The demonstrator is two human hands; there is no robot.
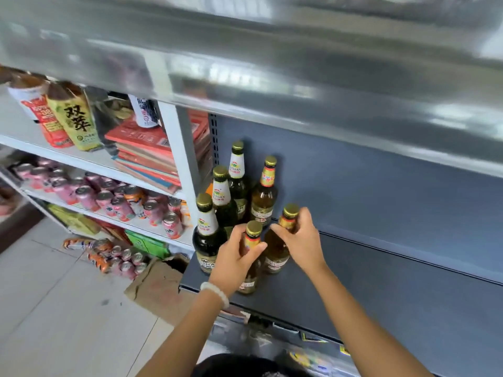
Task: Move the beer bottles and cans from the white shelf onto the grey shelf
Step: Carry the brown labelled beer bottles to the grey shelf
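Observation:
Several beer bottles with gold caps stand at the left end of the grey shelf (pixel 381 289). Three dark green ones (pixel 208 240) form a row by the shelf's left edge, and an amber one (pixel 264 197) stands behind. My left hand (pixel 234 261) grips the neck of a front amber bottle (pixel 249 281) that stands near the shelf's front edge. My right hand (pixel 300 240) holds the neck of another amber bottle (pixel 276 257) just behind and to the right. On the white shelf (pixel 114 217) at left lie several pink cans (pixel 119 206).
Above the grey shelf hangs a shiny metal shelf (pixel 272 77), close to the bottle tops. The white unit's upper board holds bagged snacks (pixel 73 118) and stacked books (pixel 147 156). Orange cans (pixel 109 257) and a cardboard box (pixel 160 287) sit on the tiled floor.

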